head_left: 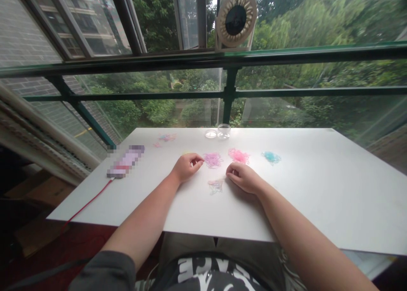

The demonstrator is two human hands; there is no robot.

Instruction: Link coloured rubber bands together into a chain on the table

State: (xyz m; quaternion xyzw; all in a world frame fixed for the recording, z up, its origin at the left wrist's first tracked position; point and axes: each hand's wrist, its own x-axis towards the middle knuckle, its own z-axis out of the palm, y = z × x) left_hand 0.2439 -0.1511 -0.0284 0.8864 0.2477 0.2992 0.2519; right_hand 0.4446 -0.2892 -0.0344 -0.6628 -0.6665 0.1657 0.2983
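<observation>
My left hand rests on the white table, its fingers curled and pinched at the left edge of a purple pile of thin bands. Behind that hand a bit of a yellow pile shows. My right hand has curled, closed fingers just below a pink pile. Anything between the fingertips of either hand is too small to make out. Between and slightly below the hands lies a small pale, mixed-colour pile. A blue pile lies farther right.
A clear round container and its lid stand at the back edge. More mixed bands lie back left. A phone with a red cable is at the left. A white fan stands beyond the green railing.
</observation>
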